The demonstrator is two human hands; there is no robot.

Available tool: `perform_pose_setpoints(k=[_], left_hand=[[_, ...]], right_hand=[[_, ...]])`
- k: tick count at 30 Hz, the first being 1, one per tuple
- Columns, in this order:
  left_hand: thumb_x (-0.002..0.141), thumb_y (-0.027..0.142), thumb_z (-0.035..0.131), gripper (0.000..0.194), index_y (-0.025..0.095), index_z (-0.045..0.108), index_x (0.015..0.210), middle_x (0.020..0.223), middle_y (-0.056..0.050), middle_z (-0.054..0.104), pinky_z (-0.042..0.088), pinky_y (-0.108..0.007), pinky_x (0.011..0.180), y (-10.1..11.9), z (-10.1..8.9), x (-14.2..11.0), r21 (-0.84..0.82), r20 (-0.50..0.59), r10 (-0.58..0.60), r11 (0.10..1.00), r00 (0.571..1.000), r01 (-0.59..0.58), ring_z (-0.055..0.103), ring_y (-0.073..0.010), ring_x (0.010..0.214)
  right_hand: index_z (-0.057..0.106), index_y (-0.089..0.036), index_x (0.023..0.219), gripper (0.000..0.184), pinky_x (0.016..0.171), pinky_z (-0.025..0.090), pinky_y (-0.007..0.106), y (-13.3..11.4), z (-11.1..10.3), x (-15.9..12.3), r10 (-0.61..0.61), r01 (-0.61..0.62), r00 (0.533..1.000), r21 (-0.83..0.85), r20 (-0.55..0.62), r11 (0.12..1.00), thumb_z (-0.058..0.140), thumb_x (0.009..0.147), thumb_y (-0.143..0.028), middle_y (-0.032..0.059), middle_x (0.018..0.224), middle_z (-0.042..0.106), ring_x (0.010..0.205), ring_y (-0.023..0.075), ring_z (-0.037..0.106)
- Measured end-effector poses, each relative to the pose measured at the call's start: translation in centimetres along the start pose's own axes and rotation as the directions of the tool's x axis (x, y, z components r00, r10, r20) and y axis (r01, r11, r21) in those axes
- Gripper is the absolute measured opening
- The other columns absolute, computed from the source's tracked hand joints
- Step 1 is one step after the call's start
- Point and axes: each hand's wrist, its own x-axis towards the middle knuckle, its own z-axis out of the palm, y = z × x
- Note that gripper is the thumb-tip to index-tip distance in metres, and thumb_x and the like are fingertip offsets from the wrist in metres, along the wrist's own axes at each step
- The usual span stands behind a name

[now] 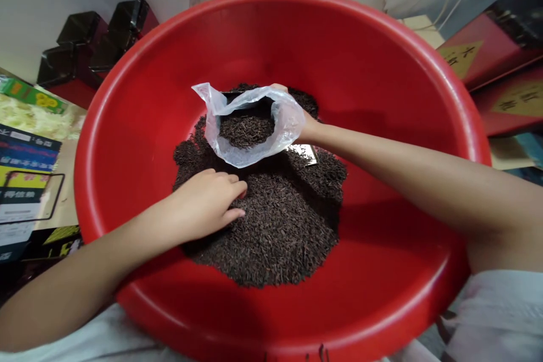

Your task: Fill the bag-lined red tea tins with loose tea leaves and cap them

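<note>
A large red plastic basin [382,56] fills the view, with a heap of dark loose tea leaves [280,232] in its middle. My left hand [207,203] rests on the near left of the heap, fingers curled together into the leaves. My right hand [307,124] reaches in from the right and grips the rim of a clear plastic bag [254,150], holding its mouth open toward me. The bag lines a dark container [229,95] with a shiny edge [306,153], and tea leaves lie inside it. Most of my right hand's fingers are hidden behind the bag.
Dark square tins [97,39] with red sides stand at the back left against the wall. Printed packets and cards [25,175] lie at the left. Red boxes with gold labels [500,62] are stacked at the right.
</note>
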Motion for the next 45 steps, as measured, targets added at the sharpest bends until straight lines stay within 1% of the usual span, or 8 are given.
perform_pose_setpoints(k=[4,8,12,21,27,33,39,45], left_hand=[[0.053,0.059,0.079,0.117,0.013,0.023,0.145,0.149,-0.024,0.026,0.024,-0.056,0.108,-1.5,4.4,4.0,-0.076,-0.03,-0.172,0.983,0.985,0.169,0.024,-0.0438,0.136],[0.067,0.072,0.058,0.108,0.006,0.023,0.144,0.151,-0.023,0.022,0.015,-0.048,0.115,-3.5,8.7,6.9,-0.257,-0.014,-0.313,0.919,0.95,0.299,0.016,-0.0391,0.141],[0.065,0.079,0.051,0.098,0.012,0.043,0.136,0.146,-0.019,0.034,0.017,-0.048,0.114,-3.5,10.2,7.4,-0.326,0.014,-0.303,0.9,0.953,0.291,0.026,-0.0384,0.137],[0.044,0.067,0.074,0.112,0.013,0.041,0.135,0.139,-0.013,0.048,0.038,-0.035,0.105,-2.9,8.1,7.3,-0.556,0.278,-0.107,0.792,0.955,0.251,0.048,-0.0316,0.124],[0.062,0.037,0.069,0.053,0.013,0.063,0.108,0.112,-0.009,0.067,0.05,-0.028,0.083,-2.5,8.0,7.2,-0.532,0.379,-0.16,0.768,0.912,0.356,0.064,-0.0254,0.102],[0.059,0.032,0.072,0.045,0.013,0.064,0.099,0.103,-0.009,0.069,0.05,-0.026,0.074,-0.3,5.4,6.0,-0.506,0.258,-0.158,0.818,0.953,0.272,0.066,-0.0244,0.092],[0.058,0.034,0.072,0.038,0.016,0.061,0.09,0.086,-0.004,0.069,0.049,-0.026,0.065,2.8,1.9,2.3,-0.586,0.08,0.015,0.809,0.997,0.035,0.065,-0.0206,0.075],[0.066,0.029,0.068,0.027,0.019,0.059,0.09,0.08,0.002,0.066,0.047,-0.023,0.062,3.1,-2.1,-0.4,-0.571,-0.281,-0.012,0.806,0.96,-0.157,0.062,-0.0147,0.069]], right_hand=[[0.036,-0.024,0.124,0.086,0.111,0.032,0.053,-0.1,0.1,-0.1,-0.031,0.031,1.0,-0.053,-0.005,0.998,0.077,0.051,-0.046,0.0117,0.134,0.039,0.125,0.0313,0.041],[0.035,-0.023,0.124,0.082,0.112,0.031,0.053,-0.2,0.1,-0.3,-0.037,0.038,0.999,-0.046,0.006,0.998,0.073,0.057,-0.049,0.0131,0.134,0.039,0.127,0.0314,0.038],[0.032,-0.02,0.128,0.087,0.113,0.027,0.056,-0.4,-0.1,-0.5,-0.036,0.036,0.999,-0.062,0.013,0.997,0.069,0.058,-0.056,0.0156,0.136,0.036,0.129,0.0357,0.035],[0.028,-0.021,0.129,0.087,0.112,0.029,0.054,-0.5,-0.2,-0.6,-0.012,0.014,1.0,-0.06,0.029,0.998,0.067,0.057,-0.05,0.0164,0.136,0.036,0.129,0.0344,0.036],[0.028,-0.017,0.127,0.083,0.113,0.025,0.054,-0.7,-0.1,-0.7,-0.029,0.03,1.0,-0.086,0.013,0.996,0.067,0.058,-0.042,0.0186,0.134,0.037,0.13,0.0347,0.035],[0.027,-0.024,0.127,0.082,0.112,0.026,0.055,-0.9,-0.1,-0.7,0.011,-0.009,1.0,-0.082,0.016,0.997,0.069,0.057,-0.035,0.0138,0.136,0.036,0.132,0.0344,0.034],[0.028,-0.025,0.128,0.084,0.11,0.028,0.054,-0.8,0.1,-0.6,0.004,-0.002,1.0,-0.094,0.021,0.996,0.071,0.057,-0.038,0.0132,0.137,0.035,0.129,0.034,0.037],[0.03,-0.022,0.126,0.082,0.11,0.029,0.052,-1.0,0.1,-0.6,-0.022,0.023,1.0,-0.116,0.012,0.993,0.071,0.057,-0.039,0.0152,0.134,0.038,0.126,0.033,0.041]])
